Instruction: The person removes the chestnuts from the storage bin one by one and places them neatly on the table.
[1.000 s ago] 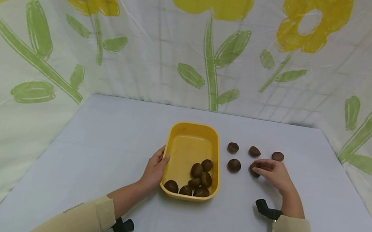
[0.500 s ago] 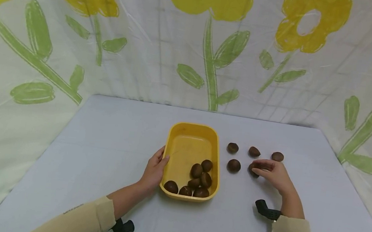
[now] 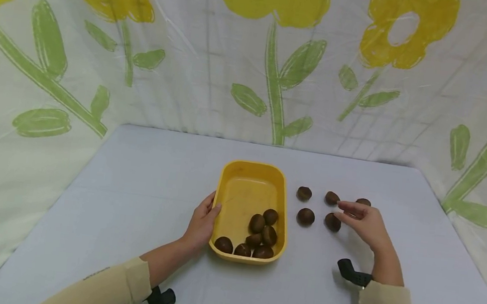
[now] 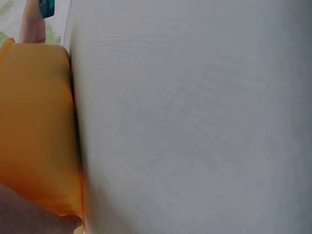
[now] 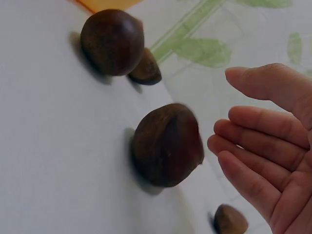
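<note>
My left hand (image 3: 201,225) grips the left rim of a yellow tray (image 3: 246,187), thumb over the edge. The tray's side wall (image 4: 34,117) fills the left of the left wrist view. Several brown chestnuts (image 3: 257,224) lie in the tray's near right part and along its near wall. To the right, more chestnuts sit on the table in two rows. My right hand (image 3: 366,226) hovers beside the near-row chestnut (image 3: 332,222), holding nothing. In the right wrist view its fingers (image 5: 263,131) are apart from that chestnut (image 5: 168,145), thumb spread.
The far row holds chestnuts at left (image 3: 304,194), middle (image 3: 332,198) and right (image 3: 363,202), the last partly hidden by my right hand. Another chestnut (image 3: 305,217) sits beside the tray. A white cloth covers the table (image 3: 146,171); a flower-printed curtain (image 3: 189,75) hangs behind.
My right hand has let go of the near-row chestnut and drawn slightly right and up, leaving it on the table. The left hand and tray stay put.
</note>
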Available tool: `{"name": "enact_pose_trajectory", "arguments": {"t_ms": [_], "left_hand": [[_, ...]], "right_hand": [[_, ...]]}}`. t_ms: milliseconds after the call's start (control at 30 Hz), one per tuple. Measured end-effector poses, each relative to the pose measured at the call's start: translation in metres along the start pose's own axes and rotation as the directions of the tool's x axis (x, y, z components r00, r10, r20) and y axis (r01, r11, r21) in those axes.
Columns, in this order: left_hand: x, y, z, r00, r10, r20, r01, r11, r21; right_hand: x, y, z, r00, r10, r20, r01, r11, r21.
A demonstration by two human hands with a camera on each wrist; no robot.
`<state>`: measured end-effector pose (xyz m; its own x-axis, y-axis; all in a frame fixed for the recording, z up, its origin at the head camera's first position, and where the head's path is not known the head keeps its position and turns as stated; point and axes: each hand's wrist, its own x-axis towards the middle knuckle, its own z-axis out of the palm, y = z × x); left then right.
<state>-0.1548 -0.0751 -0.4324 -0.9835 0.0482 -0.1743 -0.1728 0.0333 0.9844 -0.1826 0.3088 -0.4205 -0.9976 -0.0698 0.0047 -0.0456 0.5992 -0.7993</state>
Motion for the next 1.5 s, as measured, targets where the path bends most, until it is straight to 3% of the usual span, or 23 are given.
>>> {"name": "enact_pose_trajectory", "arguments": {"t_ms": [433,833,1133,1500], "left_hand": [[-0.001,0.001,0.0,0.999,0.029,0.013,-0.029,0.999,0.014],[0.0,0.001,0.002,0.999,0.031,0.01,-0.031,0.999,0.022],[-0.002,0.001,0.001,1.0,0.026,-0.011,-0.025,0.999,0.045],[-0.002,0.001,0.001,1.0,0.027,-0.002,-0.027,0.999,0.018]], "right_hand": [[0.016,-0.036,-0.004,0.995,-0.047,0.083,0.047,0.999,-0.003],[0.027,-0.066,0.008,0.979,-0.122,0.165,0.124,0.992,-0.004],[0.03,-0.098,0.025,0.947,-0.225,0.231,0.222,0.974,0.037],[0.041,-0.135,0.057,0.875,-0.35,0.334,0.339,0.936,0.093]]}}
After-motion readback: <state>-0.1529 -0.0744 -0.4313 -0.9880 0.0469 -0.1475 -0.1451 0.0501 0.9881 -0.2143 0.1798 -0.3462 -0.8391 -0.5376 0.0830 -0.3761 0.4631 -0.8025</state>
